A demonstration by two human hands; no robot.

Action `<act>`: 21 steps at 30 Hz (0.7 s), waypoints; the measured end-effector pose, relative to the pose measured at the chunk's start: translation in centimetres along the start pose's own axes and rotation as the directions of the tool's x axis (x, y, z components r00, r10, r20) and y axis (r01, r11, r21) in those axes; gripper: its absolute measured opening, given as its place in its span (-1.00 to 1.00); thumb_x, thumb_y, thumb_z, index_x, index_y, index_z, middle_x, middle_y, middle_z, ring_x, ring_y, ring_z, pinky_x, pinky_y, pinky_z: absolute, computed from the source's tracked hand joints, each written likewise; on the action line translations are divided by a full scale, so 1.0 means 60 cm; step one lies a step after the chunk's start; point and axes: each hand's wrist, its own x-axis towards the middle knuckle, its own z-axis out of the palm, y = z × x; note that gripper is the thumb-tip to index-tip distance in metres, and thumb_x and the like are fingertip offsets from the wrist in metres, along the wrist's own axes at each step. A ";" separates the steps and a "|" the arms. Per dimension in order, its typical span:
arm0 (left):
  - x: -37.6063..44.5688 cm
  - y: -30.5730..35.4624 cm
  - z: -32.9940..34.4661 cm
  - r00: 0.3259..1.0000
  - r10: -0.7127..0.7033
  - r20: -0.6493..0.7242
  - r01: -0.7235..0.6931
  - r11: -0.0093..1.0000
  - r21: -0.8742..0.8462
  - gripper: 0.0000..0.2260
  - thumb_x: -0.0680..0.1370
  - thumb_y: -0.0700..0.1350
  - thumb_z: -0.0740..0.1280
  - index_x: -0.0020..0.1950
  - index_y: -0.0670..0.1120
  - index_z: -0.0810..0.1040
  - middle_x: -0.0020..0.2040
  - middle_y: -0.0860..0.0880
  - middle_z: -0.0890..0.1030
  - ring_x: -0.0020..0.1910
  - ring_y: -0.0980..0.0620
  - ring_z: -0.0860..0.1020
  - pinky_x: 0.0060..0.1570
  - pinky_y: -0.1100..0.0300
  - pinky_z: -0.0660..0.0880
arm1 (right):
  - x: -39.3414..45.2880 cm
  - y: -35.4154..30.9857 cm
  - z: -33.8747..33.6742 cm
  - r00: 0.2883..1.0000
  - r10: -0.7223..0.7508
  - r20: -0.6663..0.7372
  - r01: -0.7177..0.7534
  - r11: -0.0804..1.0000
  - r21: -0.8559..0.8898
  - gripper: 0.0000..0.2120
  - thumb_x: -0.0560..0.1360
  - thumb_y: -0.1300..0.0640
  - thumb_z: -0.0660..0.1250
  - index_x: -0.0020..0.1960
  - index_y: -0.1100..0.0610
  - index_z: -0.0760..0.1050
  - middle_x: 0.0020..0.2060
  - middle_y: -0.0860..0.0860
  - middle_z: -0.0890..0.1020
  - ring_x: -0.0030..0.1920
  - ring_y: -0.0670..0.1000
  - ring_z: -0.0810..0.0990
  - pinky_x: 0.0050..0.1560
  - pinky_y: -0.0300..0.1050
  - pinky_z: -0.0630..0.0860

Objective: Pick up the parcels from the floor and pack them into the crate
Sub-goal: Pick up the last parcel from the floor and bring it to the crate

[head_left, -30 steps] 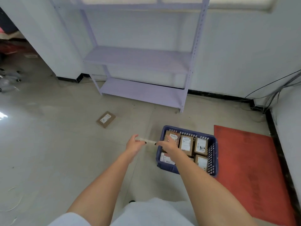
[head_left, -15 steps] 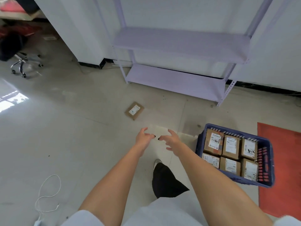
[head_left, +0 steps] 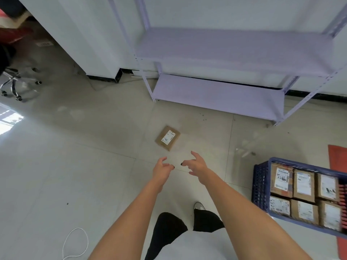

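Observation:
One brown parcel (head_left: 167, 137) with a white label lies flat on the tiled floor, just beyond both hands. My left hand (head_left: 161, 168) and my right hand (head_left: 195, 164) reach forward side by side, fingers loosely spread, holding nothing and a short way short of the parcel. At the lower right stands the blue crate (head_left: 260, 182), filled with several labelled brown parcels (head_left: 303, 182) packed side by side.
A lilac metal shelf unit (head_left: 217, 94) stands against the white wall behind the parcel. A red mat (head_left: 337, 156) lies right of the crate. An office chair base (head_left: 13, 85) is at far left, and a white cable (head_left: 75, 243) loops on the floor.
The view has swung left and closer to the floor parcel; the crate has slid to the right edge. Both hands have left the crate and now reach toward the parcel, empty.

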 end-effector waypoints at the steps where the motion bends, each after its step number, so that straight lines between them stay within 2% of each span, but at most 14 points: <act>1: 0.019 0.008 -0.010 1.000 -0.008 0.023 0.007 1.000 0.019 -0.53 0.48 -0.19 0.28 0.38 -0.02 0.31 0.23 -0.13 0.49 0.17 -0.08 0.48 0.27 -0.02 0.43 | 0.013 -0.013 0.010 1.000 0.011 -0.008 -0.011 1.000 0.011 -0.27 0.42 0.27 0.35 0.50 0.03 0.13 0.32 0.15 0.43 0.13 0.10 0.44 0.12 -0.08 0.44; 5: 0.117 0.039 -0.046 0.995 -0.042 0.094 0.033 0.995 0.095 -0.55 0.48 -0.21 0.28 0.36 -0.02 0.33 0.02 -0.06 0.55 -0.09 -0.02 0.50 -0.02 0.11 0.48 | 0.079 -0.059 0.047 0.997 0.037 -0.069 -0.034 0.998 0.049 -0.26 0.42 0.28 0.35 0.50 0.02 0.11 0.37 0.17 0.38 0.27 0.11 0.43 0.19 -0.06 0.44; 6: 0.145 0.048 -0.056 0.993 -0.053 0.106 0.041 0.992 0.115 -0.55 0.48 -0.21 0.27 0.36 -0.02 0.33 0.01 -0.06 0.56 -0.09 -0.03 0.50 0.00 0.10 0.48 | 0.098 -0.070 0.056 0.995 0.044 -0.085 -0.039 0.998 0.052 -0.26 0.42 0.28 0.35 0.50 0.02 0.12 0.37 0.17 0.38 0.28 0.10 0.43 0.20 -0.06 0.44; 9: 0.229 0.082 -0.093 0.987 -0.087 0.138 0.068 0.988 0.136 -0.55 0.48 -0.24 0.25 0.36 -0.03 0.33 0.19 -0.14 0.54 0.08 -0.08 0.51 0.23 0.03 0.45 | 0.168 -0.114 0.086 0.988 0.059 -0.144 -0.054 0.998 0.038 -0.29 0.42 0.28 0.35 0.49 0.03 0.15 0.34 0.15 0.41 0.20 0.09 0.46 0.17 -0.07 0.45; 11: 0.278 0.107 -0.121 0.981 -0.085 0.175 0.061 0.989 0.138 -0.55 0.50 -0.25 0.24 0.38 -0.03 0.31 0.24 -0.17 0.51 0.18 -0.12 0.50 0.28 -0.03 0.42 | 0.218 -0.147 0.107 0.983 0.053 -0.174 -0.053 0.999 0.003 -0.32 0.42 0.28 0.36 0.47 0.03 0.19 0.32 0.15 0.41 0.12 0.08 0.47 0.17 -0.05 0.46; 13: 0.328 0.126 -0.147 0.976 -0.084 0.202 0.051 0.986 0.160 -0.55 0.51 -0.24 0.22 0.39 -0.02 0.30 0.27 -0.15 0.49 0.22 -0.10 0.48 0.30 -0.01 0.40 | 0.274 -0.176 0.126 0.984 0.040 -0.175 -0.050 0.997 -0.052 -0.34 0.42 0.27 0.36 0.46 0.04 0.23 0.32 0.15 0.40 0.14 0.08 0.47 0.21 -0.04 0.44; 16: 0.413 0.135 -0.167 0.966 -0.098 0.239 0.052 0.980 0.190 -0.56 0.53 -0.24 0.19 0.41 -0.01 0.28 0.31 -0.13 0.45 0.24 -0.07 0.45 0.30 0.05 0.39 | 0.367 -0.204 0.150 0.983 0.040 -0.178 -0.062 0.991 -0.119 -0.35 0.42 0.27 0.37 0.45 0.04 0.25 0.33 0.15 0.39 0.28 0.12 0.44 0.31 0.02 0.41; 21: 0.598 0.065 -0.165 0.957 -0.152 0.248 0.084 0.960 0.265 -0.53 0.54 -0.22 0.21 0.44 0.02 0.26 0.34 -0.07 0.45 0.25 -0.04 0.45 0.16 0.20 0.35 | 0.581 -0.189 0.177 0.989 0.005 -0.151 -0.040 0.971 -0.234 -0.40 0.44 0.15 0.41 0.42 0.04 0.30 0.31 0.12 0.42 0.29 0.11 0.45 0.26 -0.01 0.41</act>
